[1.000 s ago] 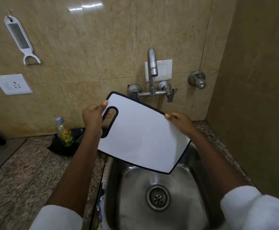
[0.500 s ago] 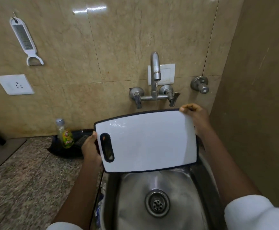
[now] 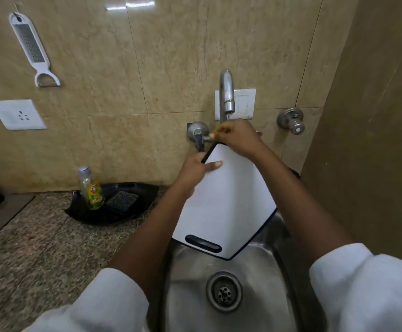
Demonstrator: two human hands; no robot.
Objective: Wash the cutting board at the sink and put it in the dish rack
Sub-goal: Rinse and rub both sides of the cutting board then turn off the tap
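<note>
The white cutting board [image 3: 224,200] with a black rim hangs on end over the steel sink [image 3: 190,271], its handle slot at the bottom. My left hand [image 3: 198,170] grips its upper left edge, thumb on the white face. My right hand [image 3: 237,136] holds the top end, just under the spout of the tap [image 3: 226,97]. No water is seen running. No dish rack is in view.
A black tray [image 3: 133,189] on the granite counter [image 3: 39,243] holds a dish soap bottle [image 3: 91,188] and a scrub sponge [image 3: 122,200]. A grater [image 3: 31,46] hangs on the tiled wall. A brown wall [image 3: 374,140] closes the right side.
The board has turned from lying level to standing on end, handle slot now down. My left hand left the handle end and took the upper edge; my right hand moved in under the spout.
</note>
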